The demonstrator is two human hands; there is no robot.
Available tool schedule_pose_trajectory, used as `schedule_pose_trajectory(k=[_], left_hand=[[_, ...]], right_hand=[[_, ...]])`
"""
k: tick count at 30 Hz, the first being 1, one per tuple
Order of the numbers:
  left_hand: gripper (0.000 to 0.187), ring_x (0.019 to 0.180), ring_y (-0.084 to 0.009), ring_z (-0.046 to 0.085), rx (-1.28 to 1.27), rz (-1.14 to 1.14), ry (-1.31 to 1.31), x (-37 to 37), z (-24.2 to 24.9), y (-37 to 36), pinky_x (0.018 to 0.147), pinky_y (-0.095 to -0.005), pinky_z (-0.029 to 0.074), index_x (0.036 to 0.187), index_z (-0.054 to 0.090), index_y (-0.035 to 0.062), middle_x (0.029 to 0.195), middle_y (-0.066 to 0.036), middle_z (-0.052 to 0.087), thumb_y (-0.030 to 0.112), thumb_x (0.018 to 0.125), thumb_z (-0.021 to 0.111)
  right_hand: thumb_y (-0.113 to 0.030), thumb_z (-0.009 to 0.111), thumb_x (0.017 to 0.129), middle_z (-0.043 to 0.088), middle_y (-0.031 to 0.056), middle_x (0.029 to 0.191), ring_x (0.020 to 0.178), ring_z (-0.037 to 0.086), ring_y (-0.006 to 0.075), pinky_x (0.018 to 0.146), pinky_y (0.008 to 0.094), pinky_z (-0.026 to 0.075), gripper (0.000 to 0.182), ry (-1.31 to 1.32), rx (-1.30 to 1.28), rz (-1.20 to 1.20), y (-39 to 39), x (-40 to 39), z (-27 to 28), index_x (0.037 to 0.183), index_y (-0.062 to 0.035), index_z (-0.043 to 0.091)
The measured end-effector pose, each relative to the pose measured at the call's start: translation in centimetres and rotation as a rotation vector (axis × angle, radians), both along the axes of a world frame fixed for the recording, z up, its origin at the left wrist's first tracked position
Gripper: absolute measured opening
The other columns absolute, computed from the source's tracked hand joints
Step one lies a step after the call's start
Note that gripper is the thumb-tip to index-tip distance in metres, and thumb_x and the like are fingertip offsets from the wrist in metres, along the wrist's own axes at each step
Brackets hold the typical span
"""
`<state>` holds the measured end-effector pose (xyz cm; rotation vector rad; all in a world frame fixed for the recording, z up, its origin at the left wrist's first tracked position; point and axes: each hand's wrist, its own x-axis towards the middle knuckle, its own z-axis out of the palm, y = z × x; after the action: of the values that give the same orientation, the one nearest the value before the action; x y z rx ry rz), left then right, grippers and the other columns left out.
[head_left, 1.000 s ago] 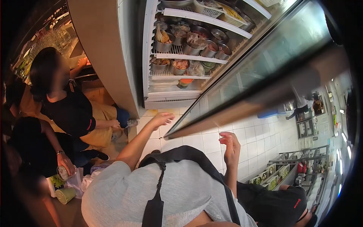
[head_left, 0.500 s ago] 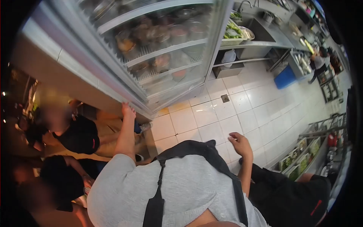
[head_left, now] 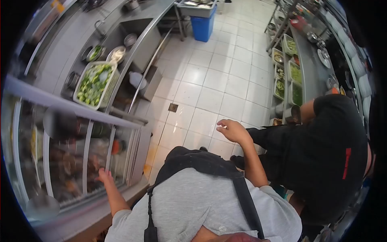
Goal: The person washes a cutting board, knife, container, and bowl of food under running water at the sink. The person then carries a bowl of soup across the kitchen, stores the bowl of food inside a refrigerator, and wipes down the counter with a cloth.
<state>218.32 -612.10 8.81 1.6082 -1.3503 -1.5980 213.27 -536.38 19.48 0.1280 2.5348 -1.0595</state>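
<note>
My left hand (head_left: 105,176) reaches to the glass front of a refrigerator (head_left: 86,153) on the left. Its fingers are apart and look to be at the glass, though actual contact is hard to make out. Behind the glass are shelves with blurred containers and food. My right hand (head_left: 234,131) hangs in the air before my body, over the white tiled floor (head_left: 201,101). Its fingers are loosely bent and apart, with nothing in them. A black apron (head_left: 197,163) covers my front over a grey shirt.
A person in black (head_left: 322,153) stands close on my right, beside a steel counter (head_left: 308,60) with several tubs of vegetables below. Ahead left, a crate of cut greens (head_left: 96,84) stands by a sink (head_left: 137,28). A blue bin (head_left: 202,29) stands farther off.
My view has turned to the right, and I have moved farther into the kitchen. My left hand has gone from the refrigerator's edge to its glass front. My right hand stays free.
</note>
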Motion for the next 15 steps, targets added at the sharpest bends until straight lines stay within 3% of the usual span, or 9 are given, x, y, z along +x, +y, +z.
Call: schedule_pose_trajectory(k=[3, 5, 6, 8, 9, 10, 11, 14, 15], left_hand=[[0.095, 0.111, -0.0347, 0.057, -0.074, -0.048, -0.131, -2.6, -1.1, 4.6, 0.098, -0.0475, 0.048, 0.163, 0.009, 0.0181, 0.137, -0.019, 0.051, 0.015, 0.086, 0.064], [0.072, 0.111, -0.0358, 0.057, 0.072, -0.311, -0.277, -2.7, -9.7, 0.6, 0.096, -0.049, 0.049, 0.156, 0.031, 0.0133, 0.136, -0.02, 0.053, 0.019, 0.091, 0.06], [0.056, 0.113, -0.036, 0.057, 0.279, -0.492, -0.36, -3.4, -9.3, 4.3, 0.092, -0.0506, 0.051, 0.147, 0.042, 0.0083, 0.134, -0.021, 0.054, 0.028, 0.096, 0.055], [0.059, 0.102, -0.0334, 0.063, 1.108, -0.689, -0.078, -2.2, -9.5, 5.9, 0.084, -0.0468, 0.055, 0.141, 0.049, 0.0057, 0.124, -0.019, 0.06, 0.041, 0.095, 0.06], [0.05, 0.099, -0.0325, 0.063, 0.522, -1.428, -0.06, -3.9, -11.0, 8.4, 0.08, -0.046, 0.055, 0.136, 0.053, 0.008, 0.12, -0.018, 0.06, 0.035, 0.094, 0.06], [0.042, 0.096, -0.0315, 0.063, -0.365, -1.786, -0.101, -4.5, -11.0, 12.4, 0.077, -0.0452, 0.055, 0.131, 0.056, 0.0103, 0.117, -0.018, 0.06, 0.029, 0.093, 0.061], [0.041, 0.095, -0.0308, 0.062, -0.425, -1.776, -0.667, -8.7, -14.4, 14.2, 0.076, -0.0449, 0.055, 0.13, 0.056, 0.0105, 0.116, -0.017, 0.06, 0.029, 0.094, 0.061], [0.036, 0.095, -0.0289, 0.061, -0.345, -1.84, -0.831, -20.7, -17.0, 20.0, 0.073, -0.0439, 0.054, 0.127, 0.057, 0.0109, 0.113, -0.015, 0.059, 0.028, 0.095, 0.06], [0.035, 0.094, -0.0282, 0.061, -0.311, -1.842, -0.859, -25.5, -17.6, 22.2, 0.073, -0.0436, 0.053, 0.126, 0.057, 0.011, 0.112, -0.014, 0.059, 0.028, 0.095, 0.059]], right_hand=[[-0.038, 0.062, 0.095, 0.071, 0.0216, 0.116, 0.108, 0.067, 0.0378, 0.094, 0.0432, 0.052, 0.043, -0.041, -0.069, -0.062, 2.7, -3.4, -0.2, 0.122, -0.0051, 0.069], [-0.039, 0.063, 0.094, 0.072, 0.0214, 0.114, 0.106, 0.068, 0.0369, 0.092, 0.0423, 0.053, 0.044, -0.043, -0.113, -0.092, 5.0, -6.3, -1.2, 0.121, -0.0046, 0.069], [-0.039, 0.064, 0.094, 0.072, 0.021, 0.114, 0.105, 0.069, 0.0366, 0.091, 0.042, 0.053, 0.044, -0.037, -0.135, -0.103, 6.2, -7.9, -2.0, 0.121, -0.0045, 0.069], [-0.04, 0.065, 0.094, 0.073, 0.0198, 0.111, 0.101, 0.07, 0.0363, 0.089, 0.0413, 0.054, 0.043, -0.011, -0.124, -0.135, 8.8, -11.6, -3.6, 0.118, -0.0045, 0.07], [-0.041, 0.066, 0.093, 0.074, 0.0186, 0.109, 0.099, 0.07, 0.0364, 0.088, 0.0413, 0.055, 0.043, 0.009, -0.083, -0.144, 10.4, -13.6, -5.2, 0.117, -0.0054, 0.071], [-0.041, 0.066, 0.093, 0.074, 0.0185, 0.106, 0.098, 0.07, 0.0348, 0.087, 0.0411, 0.055, 0.043, 0.033, -0.1, -0.15, 12.2, -15.7, -6.2, 0.116, -0.0052, 0.071], [-0.039, 0.066, 0.094, 0.074, 0.0171, 0.105, 0.098, 0.071, 0.0312, 0.086, 0.0393, 0.055, 0.041, -0.001, -0.09, -0.176, 14.0, -18.3, -7.5, 0.116, -0.0042, 0.071], [-0.038, 0.065, 0.093, 0.074, 0.0176, 0.101, 0.091, 0.072, 0.0285, 0.083, 0.0396, 0.055, 0.041, -0.198, -0.256, -0.425, 19.9, -24.2, -16.0, 0.116, -0.0039, 0.071], [-0.036, 0.066, 0.094, 0.072, 0.0142, 0.094, 0.081, 0.071, 0.0267, 0.074, 0.0373, 0.056, 0.037, -0.193, -0.354, -0.646, 21.6, -25.2, -18.4, 0.111, -0.0032, 0.069]])
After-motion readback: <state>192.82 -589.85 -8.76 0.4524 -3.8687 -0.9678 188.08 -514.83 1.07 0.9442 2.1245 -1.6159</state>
